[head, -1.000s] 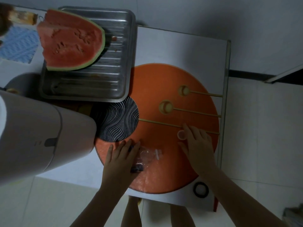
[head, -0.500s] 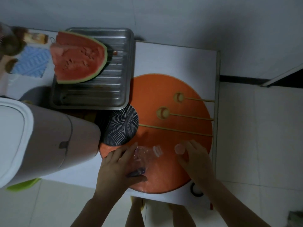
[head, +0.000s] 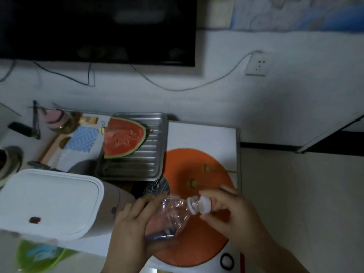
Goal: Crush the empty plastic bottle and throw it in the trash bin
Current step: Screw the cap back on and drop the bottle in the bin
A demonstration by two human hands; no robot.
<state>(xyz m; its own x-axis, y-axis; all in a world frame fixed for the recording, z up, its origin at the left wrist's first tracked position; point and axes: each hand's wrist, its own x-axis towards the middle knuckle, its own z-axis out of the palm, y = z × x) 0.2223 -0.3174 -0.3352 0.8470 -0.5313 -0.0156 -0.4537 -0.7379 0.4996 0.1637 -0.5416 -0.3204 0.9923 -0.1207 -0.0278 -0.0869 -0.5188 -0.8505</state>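
A crumpled clear plastic bottle [head: 173, 213] is lifted above the orange round mat [head: 197, 243], its neck pointing right. My left hand [head: 136, 223] grips its body from below and the left. My right hand [head: 234, 213] pinches the white cap [head: 204, 204] right at the bottle's mouth. A white trash bin [head: 49, 201] with a shut lid stands to the left of the table, close to my left hand.
A metal tray [head: 149, 164] with a watermelon slice [head: 124, 141] sits behind the mat. A dark patterned coaster [head: 155, 187] lies between tray and bottle. Skewers [head: 212, 186] rest on the mat. A black ring [head: 227, 261] lies at the table's front right corner.
Both hands have lifted off the mat: the left raised the bottle, the right picked up the cap and brought it to the bottle's mouth. The camera tilted up.
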